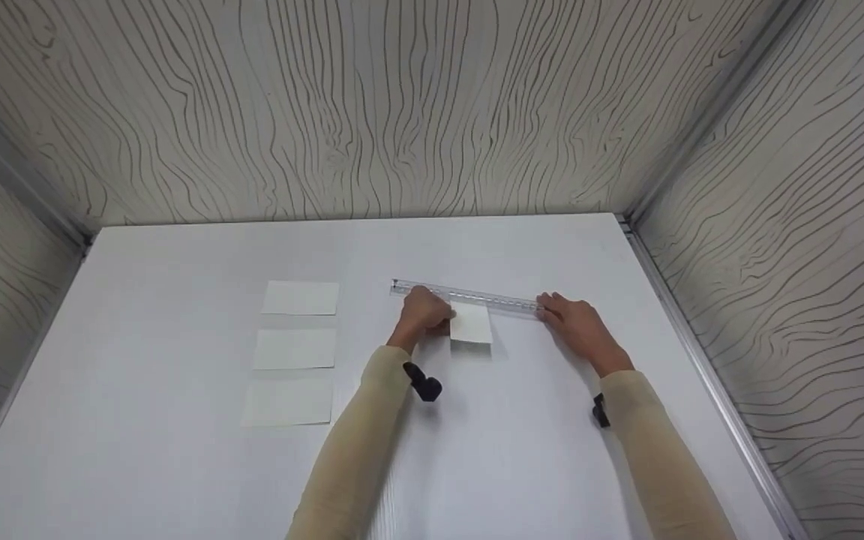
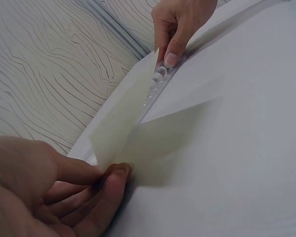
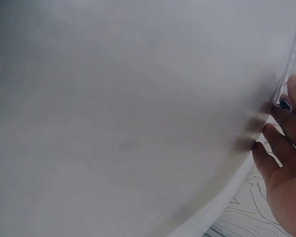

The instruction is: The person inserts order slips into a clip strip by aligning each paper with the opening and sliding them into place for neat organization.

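On inspection of the head view, 3 pale papers lay in a column left of centre on the white table (image 1: 162, 337): an upper sheet (image 1: 301, 298), a middle sheet (image 1: 295, 349) and a lower sheet (image 1: 288, 401). Narrow gaps separated them, in my judgement so that each stayed distinct and out of the hands' working space. Right of that column, near the centre of the frame, was the left hand (image 1: 424, 311). Its fingers were curled, and in the left wrist view thumb and fingertips pinched the edge of a raised paper (image 1: 471, 322); that grip presumably steadied the sheet. Whether the same hand also bore on the clear ruler (image 1: 507, 302) could not be determined. The raised paper stood just right of the left hand, its upper edge at the ruler, which suggested the straightedge served as a guide. The ruler itself slanted gently downward from left to right, its left end projecting past the left knuckles. At right of centre, the right hand (image 1: 578, 326) pinched the ruler's right end between thumb and fingers, closed to about its thickness, likely to limit shifting while leaving most of the length uncovered.
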The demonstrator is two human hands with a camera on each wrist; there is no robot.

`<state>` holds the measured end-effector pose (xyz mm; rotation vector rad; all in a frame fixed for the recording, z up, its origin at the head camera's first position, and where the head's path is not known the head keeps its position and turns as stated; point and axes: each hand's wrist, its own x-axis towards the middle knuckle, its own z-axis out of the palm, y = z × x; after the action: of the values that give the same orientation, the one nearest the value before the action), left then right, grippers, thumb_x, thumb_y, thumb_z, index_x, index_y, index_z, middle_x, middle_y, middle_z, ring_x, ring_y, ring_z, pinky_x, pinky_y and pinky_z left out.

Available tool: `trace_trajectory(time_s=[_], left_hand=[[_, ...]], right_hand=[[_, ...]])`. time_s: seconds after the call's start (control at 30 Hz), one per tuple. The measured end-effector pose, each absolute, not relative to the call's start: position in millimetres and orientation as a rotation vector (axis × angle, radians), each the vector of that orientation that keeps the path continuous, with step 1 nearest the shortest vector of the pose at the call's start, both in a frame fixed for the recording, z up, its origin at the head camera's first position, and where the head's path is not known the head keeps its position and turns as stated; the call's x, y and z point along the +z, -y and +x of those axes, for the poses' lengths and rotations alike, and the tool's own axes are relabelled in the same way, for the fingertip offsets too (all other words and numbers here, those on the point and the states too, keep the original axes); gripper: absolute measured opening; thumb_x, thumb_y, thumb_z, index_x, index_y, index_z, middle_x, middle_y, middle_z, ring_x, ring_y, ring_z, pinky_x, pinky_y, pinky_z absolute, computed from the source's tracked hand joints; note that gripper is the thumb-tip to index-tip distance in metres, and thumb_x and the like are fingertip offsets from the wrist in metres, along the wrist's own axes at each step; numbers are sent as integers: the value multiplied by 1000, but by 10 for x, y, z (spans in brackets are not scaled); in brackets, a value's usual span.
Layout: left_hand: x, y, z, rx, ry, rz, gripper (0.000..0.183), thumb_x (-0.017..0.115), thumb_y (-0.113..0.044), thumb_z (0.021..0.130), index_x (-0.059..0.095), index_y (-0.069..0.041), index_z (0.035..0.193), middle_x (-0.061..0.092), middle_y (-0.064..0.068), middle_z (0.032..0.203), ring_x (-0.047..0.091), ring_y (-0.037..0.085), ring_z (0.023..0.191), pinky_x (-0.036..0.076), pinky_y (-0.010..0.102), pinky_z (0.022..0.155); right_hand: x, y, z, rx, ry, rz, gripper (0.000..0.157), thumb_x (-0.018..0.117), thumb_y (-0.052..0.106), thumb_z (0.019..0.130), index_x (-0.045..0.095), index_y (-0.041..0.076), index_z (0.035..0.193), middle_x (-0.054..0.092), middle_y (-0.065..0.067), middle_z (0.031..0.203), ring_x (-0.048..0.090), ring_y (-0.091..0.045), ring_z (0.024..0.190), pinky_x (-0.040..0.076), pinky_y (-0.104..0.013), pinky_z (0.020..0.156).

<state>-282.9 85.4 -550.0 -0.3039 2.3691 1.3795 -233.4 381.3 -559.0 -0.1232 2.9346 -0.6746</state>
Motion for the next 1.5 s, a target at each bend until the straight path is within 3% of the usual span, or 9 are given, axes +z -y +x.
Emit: trace_trajectory(time_s=[0.4, 0.73, 0.9, 1.03, 1.13, 1.5], left_hand=[[-5483, -942, -2804, 1419, -2334, -254, 11, 76, -5, 88, 74, 2, 96, 66, 7, 79, 58, 15, 66, 47, 24, 58], [-5562, -878, -2845, 1578, -2131, -310, 18, 80, -3, 84, 79, 4, 101, 76, 8, 85, 66, 15, 74, 54, 27, 79], [-5569, -872, -2851, 1621, -2068, -311, 17, 78, 0, 85, 79, 3, 101, 78, 11, 87, 72, 14, 71, 58, 25, 72], [-5579, -890, -2859, 1578, -2135, -286, 14, 79, -3, 84, 80, 0, 97, 76, 8, 89, 68, 14, 76, 54, 24, 74], [-5582, -909, -2860, 1541, -2175, -273, 10, 79, -5, 85, 80, -2, 94, 73, 5, 86, 64, 15, 76, 50, 25, 71], [-5573, -971, -2823, 1595, -2119, -269, 7, 76, -4, 84, 78, -1, 90, 69, 3, 76, 66, 12, 64, 52, 22, 59]], right_hand=[[-5592, -3808, -2307, -664, -2924, -115, 52, 51, 37, 112, 48, 14, 158, 43, -18, 165, 40, -44, 153, 30, -61, 126], [-5601, -3820, -2317, -681, -2938, -138, 52, 53, 36, 111, 50, 11, 156, 48, -16, 162, 43, -40, 152, 31, -59, 126], [-5598, -3822, -2316, -689, -2936, -128, 51, 52, 36, 111, 50, 13, 156, 47, -16, 163, 42, -39, 153, 31, -59, 126], [-5601, -3824, -2314, -677, -2938, -127, 52, 52, 36, 111, 49, 12, 157, 46, -17, 163, 41, -41, 153, 31, -59, 126], [-5609, -3822, -2316, -670, -2937, -122, 52, 52, 36, 111, 48, 13, 158, 44, -18, 164, 41, -42, 153, 30, -60, 126], [-5615, -3829, -2314, -693, -2919, -91, 53, 52, 37, 111, 47, 14, 158, 42, -18, 165, 39, -44, 153, 29, -62, 126]])
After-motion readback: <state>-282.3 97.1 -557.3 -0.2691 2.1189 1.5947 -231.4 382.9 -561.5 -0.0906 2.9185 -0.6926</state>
